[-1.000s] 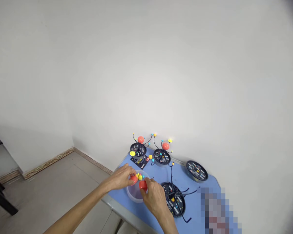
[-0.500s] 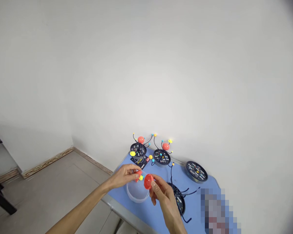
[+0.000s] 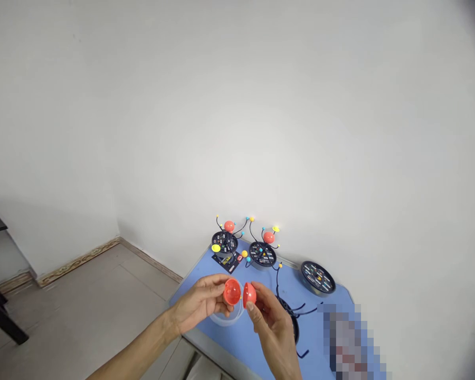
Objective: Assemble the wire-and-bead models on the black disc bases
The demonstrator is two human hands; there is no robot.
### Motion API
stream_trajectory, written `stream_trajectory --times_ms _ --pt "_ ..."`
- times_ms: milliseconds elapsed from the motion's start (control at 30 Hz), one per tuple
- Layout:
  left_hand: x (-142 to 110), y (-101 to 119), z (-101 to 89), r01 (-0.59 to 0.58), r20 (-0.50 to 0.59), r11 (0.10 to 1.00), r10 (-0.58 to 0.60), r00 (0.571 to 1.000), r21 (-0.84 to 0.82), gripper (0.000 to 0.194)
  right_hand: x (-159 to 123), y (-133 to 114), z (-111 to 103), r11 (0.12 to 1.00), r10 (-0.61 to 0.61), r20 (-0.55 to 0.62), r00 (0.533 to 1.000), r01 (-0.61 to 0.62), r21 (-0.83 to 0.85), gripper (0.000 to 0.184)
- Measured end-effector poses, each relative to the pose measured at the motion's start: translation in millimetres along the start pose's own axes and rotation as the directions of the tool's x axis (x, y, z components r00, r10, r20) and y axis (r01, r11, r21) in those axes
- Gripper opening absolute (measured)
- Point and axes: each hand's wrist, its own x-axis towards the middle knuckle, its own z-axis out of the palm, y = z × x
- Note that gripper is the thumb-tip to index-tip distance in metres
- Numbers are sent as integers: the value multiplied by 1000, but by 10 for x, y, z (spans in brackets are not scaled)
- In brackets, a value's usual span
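My left hand (image 3: 201, 301) grips a hollow red half ball (image 3: 232, 292), its open side turned up and toward the right. In my right hand (image 3: 272, 319) is a second red half ball (image 3: 249, 294), tilted with its rim facing left. The two halves are close together but apart. Below them stands a clear plastic tub (image 3: 226, 320), its contents mostly hidden by my hands. To the right, partly behind my right hand, is a black round base with bent black arms (image 3: 295, 316).
Two solar system models (image 3: 224, 241) (image 3: 262, 254) with red balls stand at the back of the blue table (image 3: 237, 343). A black card (image 3: 231, 265) lies by the left one. Another round base (image 3: 319, 277) sits at the right, near a pixelated patch (image 3: 346, 343). The wall rises behind.
Both hands have lifted a red half ball each out of the tub. My left hand has turned its half hollow side up, and my right hand has rotated its half to face it.
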Motion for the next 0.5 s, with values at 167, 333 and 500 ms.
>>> stream_trajectory --times_ms 167,333,500 --pt "-150 -32 130 -23 41 996 20 999 84 36 -297 34 -70 982 -153 -123 981 137 -130 42" --pt "-236 -134 194 -53 36 982 47 998 183 44 -537 85 -68 968 -221 -172 960 194 -160 37" --pt "-279 -144 278 -59 54 968 47 997 243 50 -620 137 -56 995 -29 -197 980 48 92 46"
